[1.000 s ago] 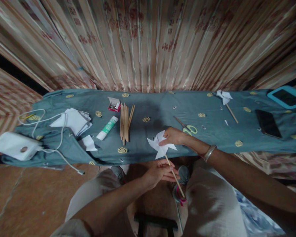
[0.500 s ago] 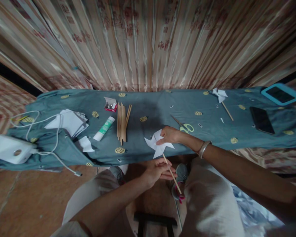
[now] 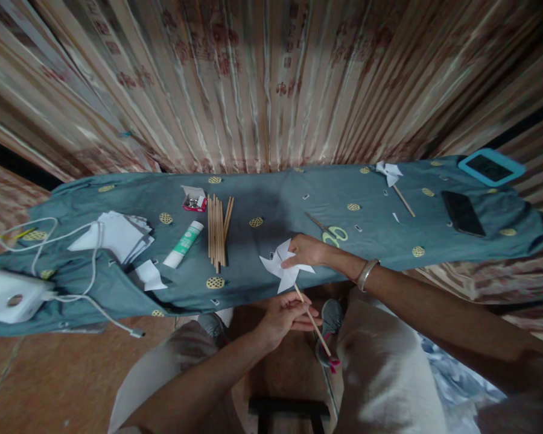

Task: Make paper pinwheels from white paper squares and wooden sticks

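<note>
A white paper pinwheel (image 3: 286, 278) on a thin wooden stick (image 3: 318, 330) is held at the table's front edge. My right hand (image 3: 304, 251) pinches the pinwheel at its middle, with the thumb pressed on the paper. Below it, my left hand (image 3: 284, 314) is closed around the upper part of the stick, which slants down to the right. Beyond my right hand lie green-handled scissors (image 3: 333, 235). The centre of the pinwheel is hidden under my fingers.
On the cloth-covered table (image 3: 280, 196) are wooden sticks (image 3: 216, 232), a box of pins (image 3: 194, 199), a glue stick (image 3: 183, 244) and paper sheets (image 3: 117, 235). Another pinwheel (image 3: 391, 173), a phone (image 3: 462, 213) and a blue-framed tablet (image 3: 491, 167) lie right. A white charger (image 3: 15, 295) with cable sits left.
The view has turned slightly, so the table items sit a little further left. Both hands keep the same grip on the pinwheel and its stick.
</note>
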Tool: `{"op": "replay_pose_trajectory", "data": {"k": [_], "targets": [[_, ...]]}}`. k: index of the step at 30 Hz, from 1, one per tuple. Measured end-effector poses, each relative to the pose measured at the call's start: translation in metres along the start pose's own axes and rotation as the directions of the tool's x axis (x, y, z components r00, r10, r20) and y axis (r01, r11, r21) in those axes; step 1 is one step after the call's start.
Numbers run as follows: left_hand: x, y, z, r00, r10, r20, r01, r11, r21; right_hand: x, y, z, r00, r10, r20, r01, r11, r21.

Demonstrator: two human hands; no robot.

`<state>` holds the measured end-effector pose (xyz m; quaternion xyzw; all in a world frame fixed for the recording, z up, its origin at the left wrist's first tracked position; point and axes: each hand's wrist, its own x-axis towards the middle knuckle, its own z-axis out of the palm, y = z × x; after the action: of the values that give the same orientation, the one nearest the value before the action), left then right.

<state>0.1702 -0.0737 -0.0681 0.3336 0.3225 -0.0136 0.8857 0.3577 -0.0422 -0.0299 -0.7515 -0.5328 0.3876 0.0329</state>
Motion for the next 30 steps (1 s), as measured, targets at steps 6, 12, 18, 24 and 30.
{"op": "replay_pose_trajectory", "data": {"k": [6, 12, 18, 24, 30], "targets": [[-0.001, 0.001, -0.001, 1.0, 0.014, -0.002, -0.014, 0.999, 0.03, -0.002, -0.004, -0.002, 1.0, -0.019, -0.015, 0.02, 1.0, 0.006], [-0.001, 0.001, -0.001, 1.0, 0.015, 0.004, -0.015, 0.999, 0.037, -0.004, -0.007, -0.002, 1.0, -0.002, -0.026, 0.003, 0.999, 0.034], [0.0, 0.002, 0.002, 1.0, 0.027, 0.007, -0.028, 0.997, 0.071, -0.011, -0.006, -0.006, 0.999, -0.036, 0.003, 0.035, 0.995, 0.092], [0.006, 0.019, 0.003, 0.99, 0.133, 0.052, -0.137, 0.986, 0.094, -0.022, 0.008, -0.012, 0.992, -0.079, -0.103, 0.127, 0.753, 0.645], [0.021, 0.042, 0.006, 0.971, 0.23, 0.067, -0.237, 0.96, 0.149, -0.031, 0.021, -0.01, 0.895, 0.127, -0.428, 0.355, 0.378, 0.855]]}}
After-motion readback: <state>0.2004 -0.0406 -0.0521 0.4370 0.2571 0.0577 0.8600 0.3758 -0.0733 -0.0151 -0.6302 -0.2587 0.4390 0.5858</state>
